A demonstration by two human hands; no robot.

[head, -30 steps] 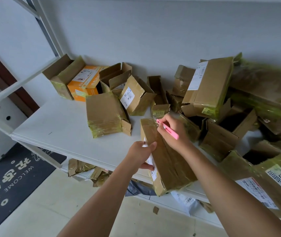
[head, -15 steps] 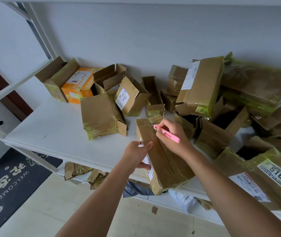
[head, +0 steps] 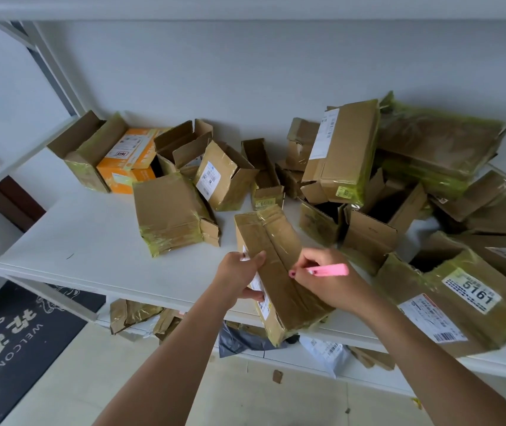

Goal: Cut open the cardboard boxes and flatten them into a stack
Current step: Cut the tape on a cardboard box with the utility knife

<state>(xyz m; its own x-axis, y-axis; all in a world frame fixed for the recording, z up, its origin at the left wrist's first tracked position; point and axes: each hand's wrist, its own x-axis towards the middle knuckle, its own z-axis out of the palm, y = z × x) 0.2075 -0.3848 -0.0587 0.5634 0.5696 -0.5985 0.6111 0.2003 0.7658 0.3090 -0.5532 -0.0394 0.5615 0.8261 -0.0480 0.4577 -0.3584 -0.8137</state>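
A long taped cardboard box (head: 273, 241) lies on the white shelf (head: 92, 241), its near end jutting over the front edge. My left hand (head: 239, 276) grips its left side, thumb on the top face. My right hand (head: 322, 278) holds a pink cutter (head: 330, 269) against the taped centre seam, about halfway down the box. A flattened stack of cardboard (head: 168, 213) wrapped in yellow-green tape lies to the left.
Several opened and taped boxes crowd the back and right of the shelf, among them an orange box (head: 128, 161) and a large box labelled 5161 (head: 460, 302). Crumpled cardboard and grey bags lie on the lower shelf (head: 245, 339). A dark welcome mat (head: 15, 342) covers the floor at left.
My right hand has drawn the pink cutter along the seam from the far end of the box toward me. My left hand has kept its hold.
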